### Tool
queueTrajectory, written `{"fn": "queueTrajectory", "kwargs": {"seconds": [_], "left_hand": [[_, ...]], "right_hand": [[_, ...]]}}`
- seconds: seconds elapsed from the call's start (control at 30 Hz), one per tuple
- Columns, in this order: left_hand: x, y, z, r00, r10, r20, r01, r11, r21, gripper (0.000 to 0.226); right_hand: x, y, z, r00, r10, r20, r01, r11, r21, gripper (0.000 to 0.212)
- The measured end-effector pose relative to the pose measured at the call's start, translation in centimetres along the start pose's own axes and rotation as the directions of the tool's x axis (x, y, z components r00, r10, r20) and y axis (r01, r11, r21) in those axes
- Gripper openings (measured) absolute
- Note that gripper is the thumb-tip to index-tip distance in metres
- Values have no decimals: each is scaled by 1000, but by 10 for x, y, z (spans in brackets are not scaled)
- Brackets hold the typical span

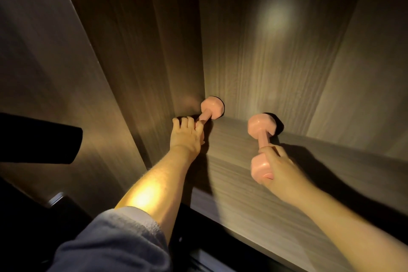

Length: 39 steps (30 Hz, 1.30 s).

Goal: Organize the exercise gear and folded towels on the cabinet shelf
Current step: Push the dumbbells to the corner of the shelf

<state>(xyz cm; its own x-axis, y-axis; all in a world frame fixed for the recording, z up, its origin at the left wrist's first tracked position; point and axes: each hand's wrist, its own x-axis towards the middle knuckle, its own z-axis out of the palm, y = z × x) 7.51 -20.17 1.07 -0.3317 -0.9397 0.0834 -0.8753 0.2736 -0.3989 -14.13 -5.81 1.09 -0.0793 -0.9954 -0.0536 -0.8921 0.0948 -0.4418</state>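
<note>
A: What are the hands doing?

B: The left hand (186, 137) has its fingers curled round the handle of one pink dumbbell (212, 108). The near head of that dumbbell is hidden under the hand. The right hand (281, 169) is wrapped round the handle of a second pink dumbbell (261, 127), close to its near head, which shows just to the left of the knuckles.

A: Where do the two dumbbells sit on the shelf (238, 185)?

B: The first is at the shelf's rear left corner, with its far head right up against the spot where the side panel (141, 55) meets the back panel (265, 66). The second is toward the middle of the shelf, to the right of the first and apart from it. Its handle points toward the back of the shelf, and its far head is close to the back panel and throws a dark shadow there. I cannot tell whether it rests on the shelf or is held just above it.

A: And further out?

B: A round patch of light (276, 15) falls on the back panel high above the shelf. A grey sleeve (123, 240), pushed up the left forearm, hangs in front of the shelf's front edge. A dark shape (39, 139) juts in at the left, outside the side panel. It is too dim to make out.
</note>
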Motion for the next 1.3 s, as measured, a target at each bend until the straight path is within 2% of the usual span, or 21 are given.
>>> {"fn": "queueTrajectory", "kwargs": {"seconds": [0.1, 0.2, 0.27, 0.3, 0.37, 0.4, 0.43, 0.5, 0.6, 0.73, 0.8, 0.93, 1.1, 1.2, 1.3], "left_hand": [[2, 0, 0, 1000, -4, 14, 5, 999, -50, 52], [1, 1, -3, 997, -16, 74, 18, 1000, -25, 67], [-7, 9, -7, 999, 4, 40, 0, 994, -109, 75], [-15, 17, -8, 1000, 12, -27, -17, 978, -207, 73], [-37, 36, -11, 981, -42, -190, -54, 881, -471, 66], [-48, 45, -13, 974, -68, -217, -75, 805, -589, 62], [-58, 53, -16, 976, -64, -210, -97, 734, -673, 57], [-75, 68, -19, 983, 10, -182, -143, 659, -739, 49], [-84, 87, -30, 973, 127, -194, -230, 623, -747, 53], [-77, 113, -51, 942, 253, -220, -331, 589, -738, 70], [-71, 117, -54, 944, 271, -189, -320, 608, -727, 69], [-61, 109, -49, 948, 284, -145, -291, 584, -758, 61], [-46, 81, -44, 936, 342, -90, -293, 609, -737, 63], [-42, 67, -40, 942, 334, -42, -259, 639, -725, 64], [-46, 70, -39, 956, 293, -14, -202, 624, -755, 69]], "right_hand": [[1, 1, 1, 1000, 4, -1, -4, 1000, -4, 69], [1, 2, 2, 1000, -4, -9, 4, 1000, 3, 68], [2, 4, 2, 1000, -10, -4, 10, 1000, 17, 67], [2, 6, 1, 1000, -11, 15, 10, 999, 37, 68], [3, 14, -3, 997, -24, 68, 14, 990, 142, 71], [3, 18, -6, 995, -29, 96, 8, 977, 215, 74], [2, 22, -8, 992, -23, 121, -10, 963, 269, 78], [0, 32, -10, 992, 37, 125, -71, 957, 282, 87], [-1, 47, -12, 991, 121, 62, -131, 974, 185, 82], [-4, 54, -15, 989, 143, 42, -148, 969, 198, 69], [-3, 54, -13, 991, 134, 24, -136, 967, 215, 68], [0, 52, -5, 992, 129, 2, -126, 966, 228, 69], [8, 34, 10, 996, 87, -38, -74, 964, 255, 69], [12, 24, 18, 996, 69, -55, -54, 971, 234, 68], [11, 25, 20, 995, 84, -47, -72, 974, 213, 64]]}}
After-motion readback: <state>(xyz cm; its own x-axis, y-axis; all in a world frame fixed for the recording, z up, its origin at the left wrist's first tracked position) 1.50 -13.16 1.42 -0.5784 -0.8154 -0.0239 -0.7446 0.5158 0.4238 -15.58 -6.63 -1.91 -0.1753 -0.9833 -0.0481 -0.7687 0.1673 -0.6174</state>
